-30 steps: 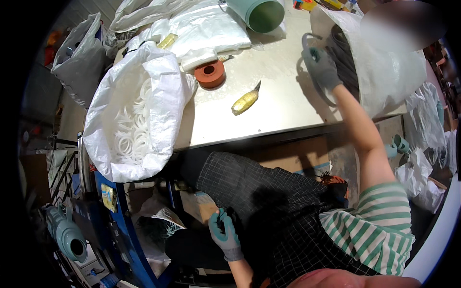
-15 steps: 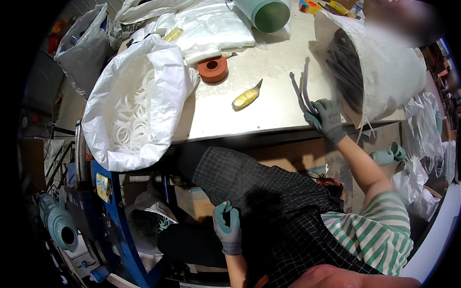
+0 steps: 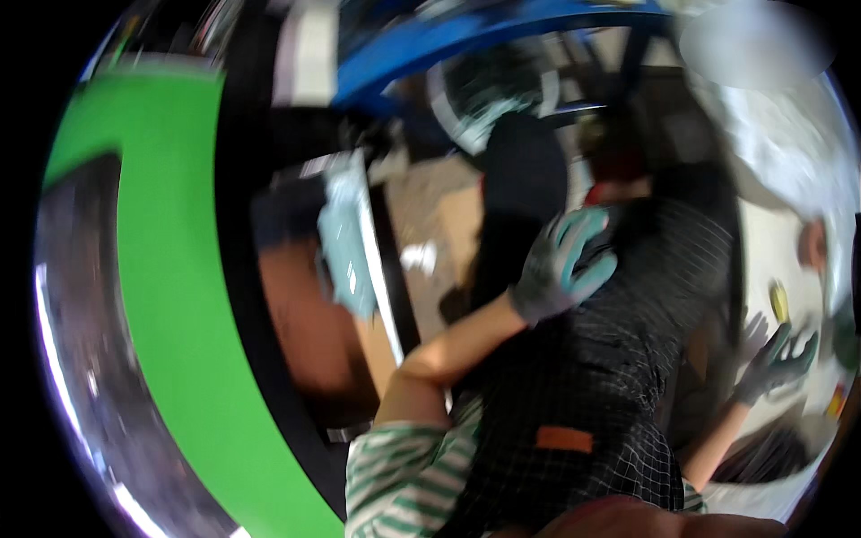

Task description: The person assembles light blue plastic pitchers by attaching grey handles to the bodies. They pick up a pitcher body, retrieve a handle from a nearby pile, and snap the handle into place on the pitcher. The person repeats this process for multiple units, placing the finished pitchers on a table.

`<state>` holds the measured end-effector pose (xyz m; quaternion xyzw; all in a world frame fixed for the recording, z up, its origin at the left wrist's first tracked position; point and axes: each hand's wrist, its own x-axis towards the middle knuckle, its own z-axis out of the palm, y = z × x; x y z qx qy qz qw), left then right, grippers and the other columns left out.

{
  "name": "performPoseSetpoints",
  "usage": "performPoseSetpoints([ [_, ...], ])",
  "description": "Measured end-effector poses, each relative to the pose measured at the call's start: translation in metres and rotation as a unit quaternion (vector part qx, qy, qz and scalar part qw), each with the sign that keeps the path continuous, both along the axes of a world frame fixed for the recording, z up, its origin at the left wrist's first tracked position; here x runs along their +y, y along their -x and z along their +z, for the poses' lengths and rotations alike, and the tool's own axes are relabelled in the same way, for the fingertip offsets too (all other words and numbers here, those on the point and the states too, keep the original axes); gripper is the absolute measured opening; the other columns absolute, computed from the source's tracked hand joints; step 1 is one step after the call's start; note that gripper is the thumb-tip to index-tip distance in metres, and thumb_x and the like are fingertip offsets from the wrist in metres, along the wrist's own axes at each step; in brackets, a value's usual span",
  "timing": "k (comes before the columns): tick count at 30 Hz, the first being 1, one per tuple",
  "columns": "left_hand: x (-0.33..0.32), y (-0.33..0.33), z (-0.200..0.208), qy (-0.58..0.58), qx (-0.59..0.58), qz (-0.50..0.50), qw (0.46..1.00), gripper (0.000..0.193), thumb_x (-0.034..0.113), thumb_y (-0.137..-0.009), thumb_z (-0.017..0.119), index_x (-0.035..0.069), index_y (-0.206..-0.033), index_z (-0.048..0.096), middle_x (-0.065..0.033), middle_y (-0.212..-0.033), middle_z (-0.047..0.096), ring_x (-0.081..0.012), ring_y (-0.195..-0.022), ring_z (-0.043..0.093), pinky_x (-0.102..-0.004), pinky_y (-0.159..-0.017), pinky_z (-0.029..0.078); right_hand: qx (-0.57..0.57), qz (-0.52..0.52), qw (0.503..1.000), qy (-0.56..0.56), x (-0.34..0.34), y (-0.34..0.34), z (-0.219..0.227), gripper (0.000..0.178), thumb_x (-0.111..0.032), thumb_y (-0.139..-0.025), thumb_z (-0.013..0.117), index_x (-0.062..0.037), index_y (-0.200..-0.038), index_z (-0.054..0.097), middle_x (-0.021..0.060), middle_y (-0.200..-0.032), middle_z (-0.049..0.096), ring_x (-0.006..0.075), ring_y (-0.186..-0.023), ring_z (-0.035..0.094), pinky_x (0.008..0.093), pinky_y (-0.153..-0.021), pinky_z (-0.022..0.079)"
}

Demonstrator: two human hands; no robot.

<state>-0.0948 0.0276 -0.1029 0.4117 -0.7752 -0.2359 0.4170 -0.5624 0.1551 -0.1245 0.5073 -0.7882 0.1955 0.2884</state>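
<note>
My left hand [image 3: 563,267], in a grey glove with teal palm, hovers over the lap of my black checked apron [image 3: 619,350]. Its fingers are apart and nothing is in them. Over at the right, my right hand [image 3: 777,366], gloved alike, is raised over the pale tabletop [image 3: 762,238] with its fingers spread; I see nothing held. Just beyond it lies a small tool with a yellow-wrapped handle [image 3: 778,303]. An orange-brown tape roll [image 3: 813,245] lies farther along. Motion blurs most of the picture.
A bright green panel [image 3: 170,224] fills the left side. Near it are a brown box [image 3: 314,332] and a pale teal piece [image 3: 347,238]. Ahead stand a blue frame [image 3: 502,38] and a container of dark green strands [image 3: 493,90]. White sacking [image 3: 789,134] stands right; dark strips [image 3: 767,455] lie lower right.
My view has swung far to the left, sliding the table to the right edge. The grey strips have left my right hand, which is now open. My left hand has opened its fingers.
</note>
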Motion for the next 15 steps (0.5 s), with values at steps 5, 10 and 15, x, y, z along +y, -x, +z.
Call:
performPoseSetpoints([
  [5,0.022,-0.137,-0.035,0.075,-0.014,0.272,0.959,0.056,0.007,-0.085,0.078,0.001,-0.134,0.052,-0.0203,-0.133,0.058,-0.0348,-0.118,0.061,-0.042,-0.102,0.051,-0.285,0.31,0.906,-0.037,-0.074,-0.176,0.013,0.058,-0.008,-0.095,0.075,0.0061,-0.146,0.05,0.0211,-0.148,0.055,0.0341,-0.136,0.054,0.0448,-0.121,0.035],
  [10,0.092,-0.334,-0.143,-0.098,-0.066,0.68,0.724,0.082,0.035,-0.087,0.082,-0.006,-0.146,0.044,-0.0257,-0.143,0.053,-0.0362,-0.133,0.05,-0.0461,-0.116,0.038,-0.363,0.479,0.783,-0.159,-0.095,-0.255,0.03,0.054,-0.004,-0.095,0.07,0.002,-0.146,0.052,0.0206,-0.144,0.059,0.035,-0.135,0.054,0.0442,-0.118,0.038],
  [15,0.186,-0.503,-0.188,-0.322,0.143,0.798,0.489,0.076,0.043,-0.077,0.087,-0.002,-0.132,0.061,-0.0174,-0.121,0.069,-0.0306,-0.108,0.067,-0.0415,-0.09,0.056,-0.421,0.424,0.759,-0.257,-0.088,-0.284,0.038,0.053,-0.002,-0.091,0.072,0.0018,-0.142,0.055,0.0184,-0.139,0.061,0.0311,-0.129,0.058,0.0396,-0.112,0.044],
])
